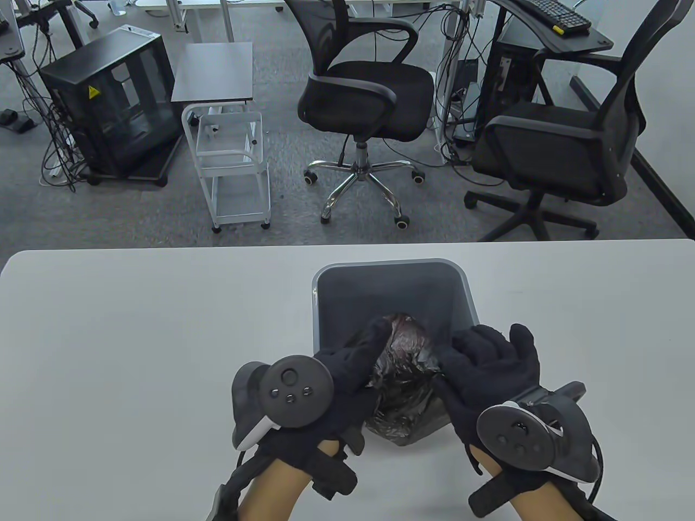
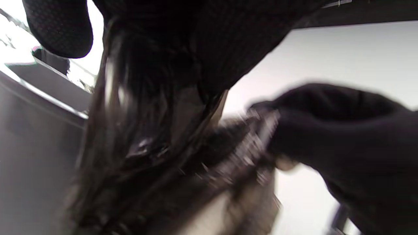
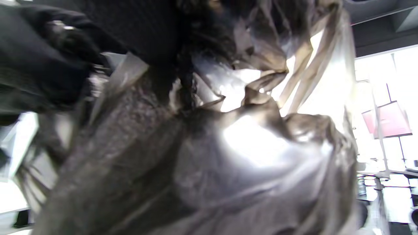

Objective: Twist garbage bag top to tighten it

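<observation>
A black garbage bag (image 1: 403, 353) sits in a grey bin (image 1: 391, 287) on the white table, its top gathered into a bunch. My left hand (image 1: 353, 361) wraps around the left side of the bunched top and grips it. My right hand (image 1: 480, 355) holds the right side, its fingers curled over the plastic. In the left wrist view the gathered bag (image 2: 143, 130) hangs under my left fingers, with the right hand (image 2: 343, 137) beside it. In the right wrist view the crinkled bag (image 3: 228, 153) fills the frame.
The bin stands near the table's (image 1: 136, 336) middle, toward the near edge. Beyond the far edge are two office chairs (image 1: 369, 103) (image 1: 564, 146), a white cart (image 1: 233, 157) and a black cabinet (image 1: 108, 103) on the floor.
</observation>
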`<state>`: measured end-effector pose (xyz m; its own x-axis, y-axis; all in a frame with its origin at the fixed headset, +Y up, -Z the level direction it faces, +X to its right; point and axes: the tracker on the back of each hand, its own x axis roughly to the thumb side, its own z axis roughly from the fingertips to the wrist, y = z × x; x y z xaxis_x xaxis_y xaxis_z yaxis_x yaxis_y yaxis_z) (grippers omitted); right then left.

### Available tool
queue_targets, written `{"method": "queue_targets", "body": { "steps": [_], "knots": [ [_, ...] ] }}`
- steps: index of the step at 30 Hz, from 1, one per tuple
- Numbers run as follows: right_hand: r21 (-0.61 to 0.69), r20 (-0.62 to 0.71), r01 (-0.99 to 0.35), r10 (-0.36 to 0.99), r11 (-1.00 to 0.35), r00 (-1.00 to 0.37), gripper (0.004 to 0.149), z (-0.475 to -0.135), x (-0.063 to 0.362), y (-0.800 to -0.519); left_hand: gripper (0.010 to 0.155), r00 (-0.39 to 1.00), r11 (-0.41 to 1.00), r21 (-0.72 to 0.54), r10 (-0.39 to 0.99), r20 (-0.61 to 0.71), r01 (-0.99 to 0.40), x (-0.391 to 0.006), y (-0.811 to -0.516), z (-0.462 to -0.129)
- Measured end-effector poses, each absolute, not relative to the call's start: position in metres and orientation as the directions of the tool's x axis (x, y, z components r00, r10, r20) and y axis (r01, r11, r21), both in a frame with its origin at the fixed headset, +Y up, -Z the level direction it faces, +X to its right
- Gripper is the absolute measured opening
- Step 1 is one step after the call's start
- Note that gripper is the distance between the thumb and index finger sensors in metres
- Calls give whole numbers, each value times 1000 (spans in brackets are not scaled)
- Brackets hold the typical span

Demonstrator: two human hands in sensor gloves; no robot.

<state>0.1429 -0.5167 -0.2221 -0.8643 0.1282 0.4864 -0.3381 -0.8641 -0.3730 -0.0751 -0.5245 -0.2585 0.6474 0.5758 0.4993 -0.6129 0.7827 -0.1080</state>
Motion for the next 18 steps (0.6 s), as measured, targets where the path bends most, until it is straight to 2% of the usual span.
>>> {"method": "queue_targets", "body": {
  "steps": [4,6,8,9,13,18],
  "knots": [
    [-368,564,-416,157,-832,-811,42,-218,129,-508,73,619,779,-180,595,512,-600,-55,-524,-264],
    [-353,558,-437,189,-827,-808,42,-218,130,-506,63,629,771,-135,596,499,-623,-56,-523,-265],
    [-302,614,-513,247,-804,-749,43,-218,133,-506,48,621,756,-125,609,494,-642,-58,-523,-267],
    [-257,631,-542,286,-800,-721,45,-218,135,-507,46,614,747,-126,619,490,-652,-59,-523,-267],
    [-206,674,-678,399,-706,-621,56,-215,153,-508,42,618,723,-83,639,458,-685,-68,-521,-271],
    [-254,654,-739,452,-624,-607,64,-209,188,-512,42,553,628,-78,732,398,-775,-87,-515,-281]
  ]
}}
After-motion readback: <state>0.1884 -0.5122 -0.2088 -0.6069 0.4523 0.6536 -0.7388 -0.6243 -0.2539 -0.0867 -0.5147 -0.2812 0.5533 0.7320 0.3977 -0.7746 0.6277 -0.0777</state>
